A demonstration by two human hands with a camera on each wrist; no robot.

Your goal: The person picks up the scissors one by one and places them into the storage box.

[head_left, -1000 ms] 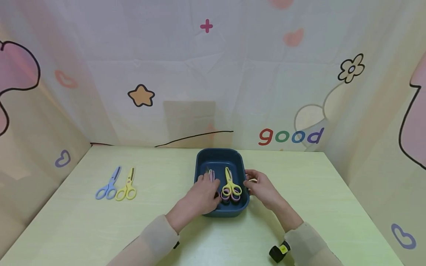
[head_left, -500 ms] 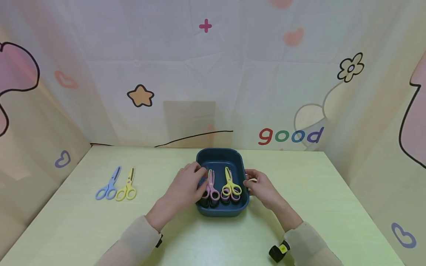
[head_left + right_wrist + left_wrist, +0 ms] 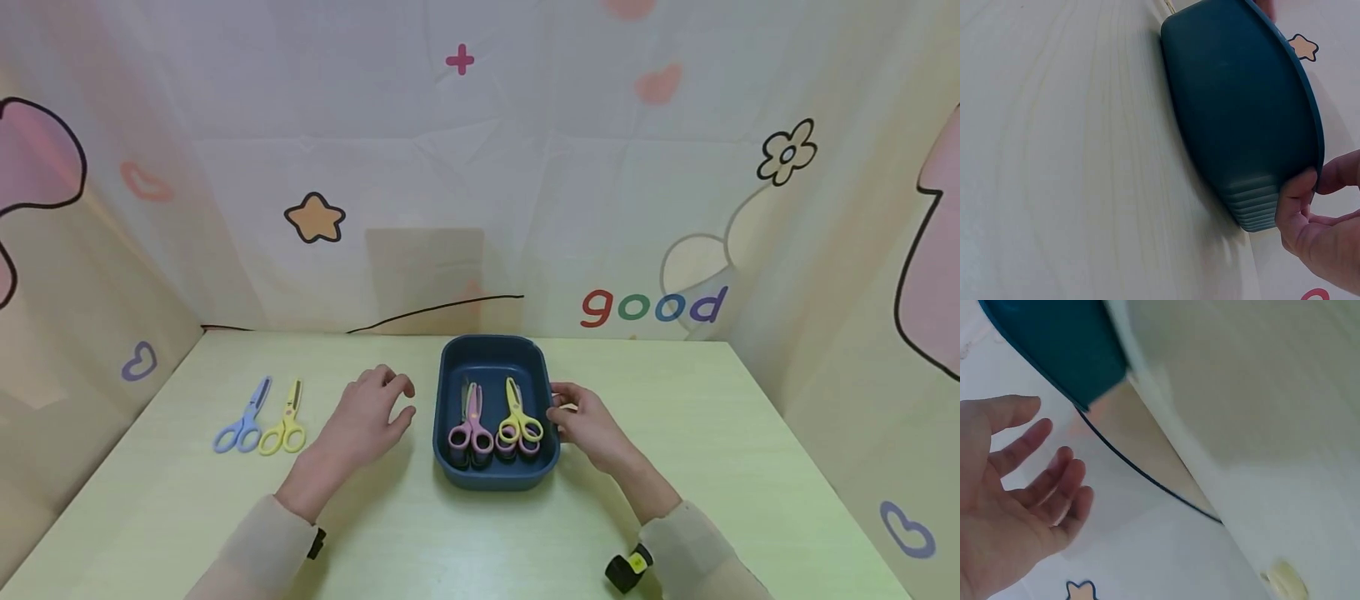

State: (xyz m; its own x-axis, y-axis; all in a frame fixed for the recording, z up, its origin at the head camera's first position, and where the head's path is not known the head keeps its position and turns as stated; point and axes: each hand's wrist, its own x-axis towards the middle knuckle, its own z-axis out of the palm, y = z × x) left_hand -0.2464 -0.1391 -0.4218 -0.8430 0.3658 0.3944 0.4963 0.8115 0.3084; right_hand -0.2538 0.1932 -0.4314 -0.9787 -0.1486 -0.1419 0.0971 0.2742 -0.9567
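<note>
A dark blue plastic bin [image 3: 497, 480] stands mid-table. Inside, on its left, lie pink scissors [image 3: 473, 417] over another pair; yellow scissors [image 3: 516, 408] lie on purple-handled scissors [image 3: 529, 448] on its right. My right hand [image 3: 592, 427] pinches the bin's right rim; the right wrist view shows the thumb against the outer wall and fingers at the edge. Left of the bin, my left hand [image 3: 362, 417] holds nothing, its fingers apart and loosely bent. Nearest it on the left are yellow scissors [image 3: 289, 421], beside blue scissors [image 3: 252, 417].
The pale wooden table [image 3: 480, 542] backs onto a printed curtain [image 3: 420, 167], with more curtain at both sides. A black strap with a small device [image 3: 626, 571] sits at my right wrist.
My left hand has come out of the bin and moved left over the table, uncovering the pink scissors lying inside. The right hand stays on the rim.
</note>
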